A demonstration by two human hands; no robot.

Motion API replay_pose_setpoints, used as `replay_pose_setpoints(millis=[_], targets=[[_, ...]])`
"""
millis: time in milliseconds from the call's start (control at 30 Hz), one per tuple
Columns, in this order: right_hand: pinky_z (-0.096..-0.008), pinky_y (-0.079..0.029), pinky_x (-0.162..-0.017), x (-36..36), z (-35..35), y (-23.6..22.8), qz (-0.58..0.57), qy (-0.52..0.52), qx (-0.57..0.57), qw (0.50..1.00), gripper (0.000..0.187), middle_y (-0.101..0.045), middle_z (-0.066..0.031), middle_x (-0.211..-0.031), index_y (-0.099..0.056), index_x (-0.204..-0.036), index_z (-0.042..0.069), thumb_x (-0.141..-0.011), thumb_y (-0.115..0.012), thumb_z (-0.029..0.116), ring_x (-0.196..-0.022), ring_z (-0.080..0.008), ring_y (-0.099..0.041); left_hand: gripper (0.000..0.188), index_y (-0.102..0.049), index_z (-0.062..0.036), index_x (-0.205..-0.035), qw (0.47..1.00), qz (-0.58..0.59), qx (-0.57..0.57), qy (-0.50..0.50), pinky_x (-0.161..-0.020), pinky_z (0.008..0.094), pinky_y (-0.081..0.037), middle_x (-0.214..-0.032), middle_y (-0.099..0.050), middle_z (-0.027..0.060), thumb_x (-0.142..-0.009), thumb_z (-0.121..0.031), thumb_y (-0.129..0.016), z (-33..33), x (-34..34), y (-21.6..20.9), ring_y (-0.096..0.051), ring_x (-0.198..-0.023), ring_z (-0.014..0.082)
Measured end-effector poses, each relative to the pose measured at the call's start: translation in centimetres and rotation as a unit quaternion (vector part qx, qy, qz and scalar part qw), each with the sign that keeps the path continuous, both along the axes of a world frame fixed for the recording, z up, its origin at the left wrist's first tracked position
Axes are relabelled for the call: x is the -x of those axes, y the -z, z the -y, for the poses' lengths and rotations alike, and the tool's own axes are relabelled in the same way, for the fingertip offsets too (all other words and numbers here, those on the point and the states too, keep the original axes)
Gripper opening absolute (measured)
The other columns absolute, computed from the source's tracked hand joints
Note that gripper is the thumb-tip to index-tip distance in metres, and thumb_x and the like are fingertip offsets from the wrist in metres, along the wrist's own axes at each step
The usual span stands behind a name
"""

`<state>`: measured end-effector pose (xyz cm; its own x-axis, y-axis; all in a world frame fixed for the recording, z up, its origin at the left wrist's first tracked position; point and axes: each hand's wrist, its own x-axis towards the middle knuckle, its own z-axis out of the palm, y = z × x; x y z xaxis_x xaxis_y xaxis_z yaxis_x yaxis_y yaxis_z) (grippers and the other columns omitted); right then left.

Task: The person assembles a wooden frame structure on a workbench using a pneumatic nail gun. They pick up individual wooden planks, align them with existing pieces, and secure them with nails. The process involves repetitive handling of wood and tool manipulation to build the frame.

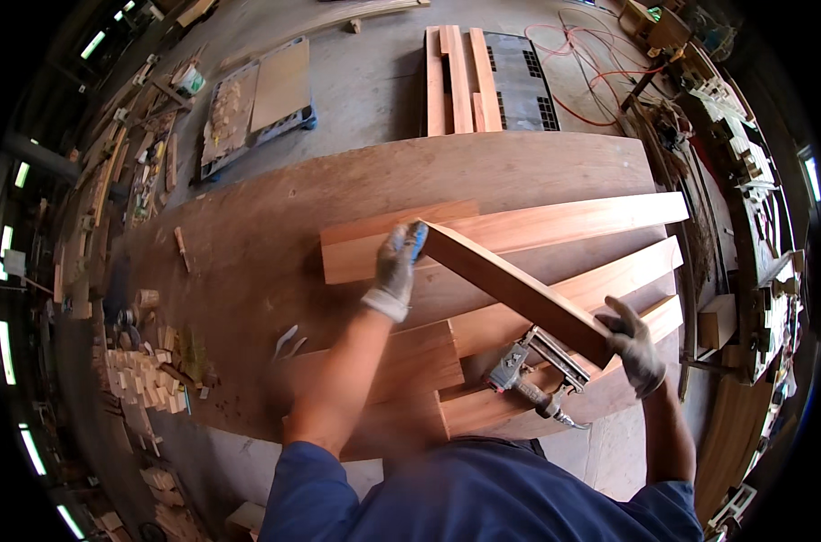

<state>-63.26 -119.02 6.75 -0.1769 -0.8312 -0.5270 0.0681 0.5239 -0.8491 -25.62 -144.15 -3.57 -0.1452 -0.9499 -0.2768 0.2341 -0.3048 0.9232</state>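
- While your left hand (395, 266), in a grey glove with blue on the fingers, pinches the far left end of a long, square-edged plank (519, 294), your right hand (634, 348), in a grey glove with darker fingers, curls around its nearer right end.
- Your plank slants above the worktop (248, 244), its wide side reddish brown, its lit upper edge paler; I cannot tell whether its underside touches anything.
- Under your hands, the worktop is a broad, flat brown sheet with a scuffed, mottled surface.
- Beyond your plank lies a long, smooth, pale-orange board (591, 218); nearer you, more straight boards (383, 363) fan out.
- Below the plank, near your right hand, rests a metal nail gun (512, 366) with a boxy grey body and a slim, straight rail.
- To your left sit small, blocky wood offcuts (149, 384); past the far edge, a red hose (573, 113) loops over smooth grey floor (370, 86).
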Motion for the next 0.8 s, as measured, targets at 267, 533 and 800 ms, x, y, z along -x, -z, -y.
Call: replay_pose_setpoints(millis=[267,533,800], targets=[[-0.0422,-0.064,-0.080,-4.5,16.1,-0.8,0.170,-0.033,-0.033,0.984,0.091,-0.075,-0.0134,-0.120,-0.065,-0.143,0.006,-0.103,-0.041,0.084,-0.091,-0.0237,-0.075,0.047,-0.068,0.0088,-0.133,0.975,0.176,0.108,-0.079,-0.090,0.0265,-0.058,-0.117,-0.073,0.0062,-0.093,-0.008,-0.086,5.3,-11.8,-3.9,-0.068,-0.103,0.0128],[-0.0338,-0.061,-0.059,-13.0,24.5,2.5,-0.188,-0.196,-0.006,0.962,0.057,-0.073,-0.0161,-0.111,-0.060,-0.139,0.000,-0.111,-0.062,0.049,-0.076,-0.0212,-0.073,0.065,-0.064,0.0137,-0.142,0.933,0.343,0.049,-0.099,-0.103,0.0344,-0.056,-0.136,-0.072,0.0197,-0.093,-0.020,-0.090,8.1,-16.5,-4.0,-0.069,-0.118,0.0229],[-0.0369,-0.062,-0.046,-14.1,27.0,9.0,-0.178,-0.224,-0.136,0.948,0.070,-0.073,-0.0187,-0.102,-0.062,-0.133,-0.009,-0.110,-0.057,0.057,-0.068,-0.0305,-0.078,0.071,-0.056,0.0096,-0.153,0.892,0.444,-0.074,-0.025,-0.120,0.0400,-0.048,-0.157,-0.060,0.0245,-0.098,-0.025,-0.085,10.1,-17.7,2.0,-0.061,-0.143,0.0341]])
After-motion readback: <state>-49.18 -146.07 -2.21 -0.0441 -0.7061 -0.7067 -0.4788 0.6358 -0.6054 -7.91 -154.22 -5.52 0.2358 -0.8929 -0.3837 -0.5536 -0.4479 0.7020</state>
